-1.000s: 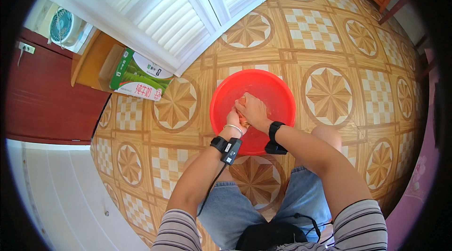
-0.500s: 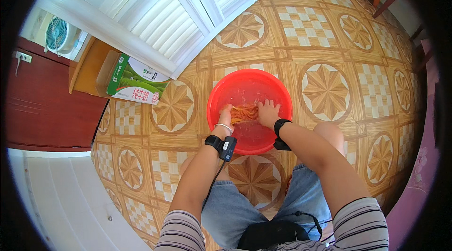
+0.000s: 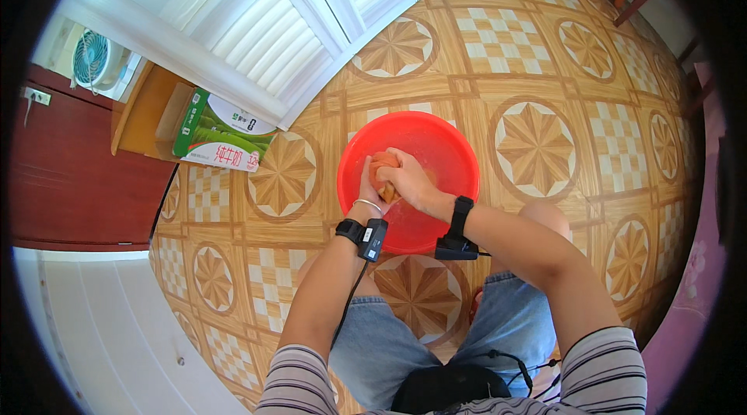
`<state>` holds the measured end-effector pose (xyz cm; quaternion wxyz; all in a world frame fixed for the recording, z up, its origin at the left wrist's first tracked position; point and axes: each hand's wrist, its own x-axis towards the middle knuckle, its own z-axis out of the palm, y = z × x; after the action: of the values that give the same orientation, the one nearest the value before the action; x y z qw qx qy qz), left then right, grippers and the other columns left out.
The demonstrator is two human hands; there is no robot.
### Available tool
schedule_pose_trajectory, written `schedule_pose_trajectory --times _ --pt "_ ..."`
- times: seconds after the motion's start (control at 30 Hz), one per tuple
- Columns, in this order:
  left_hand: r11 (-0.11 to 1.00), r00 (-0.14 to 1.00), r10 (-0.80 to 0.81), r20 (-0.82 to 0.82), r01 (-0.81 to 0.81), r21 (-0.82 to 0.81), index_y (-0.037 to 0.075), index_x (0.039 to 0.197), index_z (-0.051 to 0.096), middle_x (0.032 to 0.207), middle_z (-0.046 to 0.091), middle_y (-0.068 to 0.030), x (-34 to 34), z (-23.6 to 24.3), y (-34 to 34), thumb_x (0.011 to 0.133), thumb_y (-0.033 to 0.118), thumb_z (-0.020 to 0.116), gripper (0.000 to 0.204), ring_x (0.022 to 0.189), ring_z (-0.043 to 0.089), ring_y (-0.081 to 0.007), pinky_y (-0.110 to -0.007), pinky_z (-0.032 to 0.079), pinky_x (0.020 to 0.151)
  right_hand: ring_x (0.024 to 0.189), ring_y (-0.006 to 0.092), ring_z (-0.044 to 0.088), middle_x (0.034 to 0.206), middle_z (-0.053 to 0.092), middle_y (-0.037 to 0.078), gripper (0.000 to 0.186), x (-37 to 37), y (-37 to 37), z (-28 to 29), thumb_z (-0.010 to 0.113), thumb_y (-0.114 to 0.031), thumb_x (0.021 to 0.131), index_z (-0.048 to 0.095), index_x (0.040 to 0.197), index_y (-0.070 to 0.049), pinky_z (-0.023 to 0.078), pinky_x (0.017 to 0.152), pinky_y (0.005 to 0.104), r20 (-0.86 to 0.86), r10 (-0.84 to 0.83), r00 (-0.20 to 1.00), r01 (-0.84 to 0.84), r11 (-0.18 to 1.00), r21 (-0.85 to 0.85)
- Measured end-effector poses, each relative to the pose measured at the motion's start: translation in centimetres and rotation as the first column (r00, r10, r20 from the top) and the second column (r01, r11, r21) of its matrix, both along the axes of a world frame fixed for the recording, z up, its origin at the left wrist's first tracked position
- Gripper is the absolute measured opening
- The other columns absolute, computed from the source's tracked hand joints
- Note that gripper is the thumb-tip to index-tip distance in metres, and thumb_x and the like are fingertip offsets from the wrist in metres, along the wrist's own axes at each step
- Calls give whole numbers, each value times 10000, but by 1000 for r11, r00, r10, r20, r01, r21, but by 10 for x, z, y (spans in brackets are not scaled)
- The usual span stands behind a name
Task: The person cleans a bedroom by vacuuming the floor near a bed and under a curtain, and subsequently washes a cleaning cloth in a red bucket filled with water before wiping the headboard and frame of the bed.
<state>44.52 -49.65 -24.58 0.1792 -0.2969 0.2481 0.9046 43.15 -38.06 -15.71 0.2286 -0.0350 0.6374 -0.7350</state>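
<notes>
Person sits with knees apart, legs in blue denim (image 3: 373, 349). Round bright-red plastic basin (image 3: 457, 152) stands on the wood-toned patterned floor (image 3: 580, 201), just beyond the knees.

Bunched orange cloth (image 3: 384, 162) is inside the basin's outline, left of its middle, gripped between both hands; whether it touches the basin's bottom cannot be told from this overhead view.

Left hand (image 3: 369, 184): on the cloth's left side, fingers curled in against it; fingertips partly hidden. Right hand (image 3: 415, 181): lies across from the right, fingers bent down over the cloth and pressed closed on it, with little or no gap. Cloth shows above and below the right fingers.

Left wrist: thin silvery bangle (image 3: 368, 202), then a black strap carrying a small black box (image 3: 373, 240), cable running down along the forearm. Right wrist: black strap (image 3: 461, 215) with a black device (image 3: 456, 248) on its near side.

Surroundings, upper left: green-and-white printed carton (image 3: 227, 135) at the foot of white louvred doors (image 3: 272, 45); round teal fan (image 3: 91, 59) farther left.
</notes>
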Motion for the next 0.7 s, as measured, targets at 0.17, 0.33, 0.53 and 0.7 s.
schedule_pose_trajectory --times 0.17,0.33,0.53,0.7 --pt "998 970 -10 -242 25 61 143 1176 521 1170 577 -79 9 -17 -2 927 445 393 412 1075 560 -255 -426 460 919 813 245 650 826 669 81 259 14 2 14 592 -332 880 660 932 -88 524 696 349 -208 36 978 38 939 343" --pt "997 997 72 -33 -71 19 127 1221 506 1241 543 -78 8 8 23 960 329 370 356 1135 524 -260 -428 416 980 856 325 656 903 693 73 243 10 8 -15 590 -349 863 675 935 -132 523 713 469 -411 94 907 162 822 546" --pt "934 970 188 151 -129 -334 87 1204 524 1168 601 -96 8 -7 29 990 382 280 439 1097 564 -269 -461 427 962 911 359 597 934 619 182 428 -12 29 -67 513 -450 868 589 1034 -62 473 767 486 -304 225 926 120 586 801" --pt "812 978 135 161 -16 -584 71 1218 511 1215 565 -117 10 -63 -24 984 391 306 446 1097 559 -266 -447 437 953 1140 387 451 1175 521 179 511 -13 47 -87 529 -516 848 556 1107 -76 421 802 585 -220 258 941 83 454 887"
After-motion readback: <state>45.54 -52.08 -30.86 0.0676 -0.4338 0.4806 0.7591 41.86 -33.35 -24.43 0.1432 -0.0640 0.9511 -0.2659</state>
